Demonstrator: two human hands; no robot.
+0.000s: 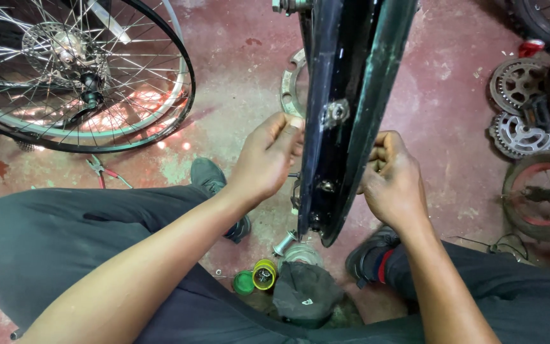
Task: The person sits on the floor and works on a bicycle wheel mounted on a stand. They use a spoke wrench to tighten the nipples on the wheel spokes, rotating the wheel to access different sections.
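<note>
Left hand (267,159) pinched at the near edge of a black mudguard (345,95) hanging upright between the knees, fingers (291,130) closed on a small fastener there, too small to make out. Right hand (393,181) curled against the mudguard's far side, fingers clenched, whether on anything cannot be told. Below on the red floor (440,114), a yellow cap (264,274) beside a green cap (244,282); pliers (104,171) near a spoked wheel (77,70); sprockets (518,108) well apart to the right.

Floor (237,51): worn red concrete, pale patches showing through.
Light: reddish glints on the floor at its upper left.
Surface marks: scuffs, stains, small debris scattered toward the right edge.
</note>
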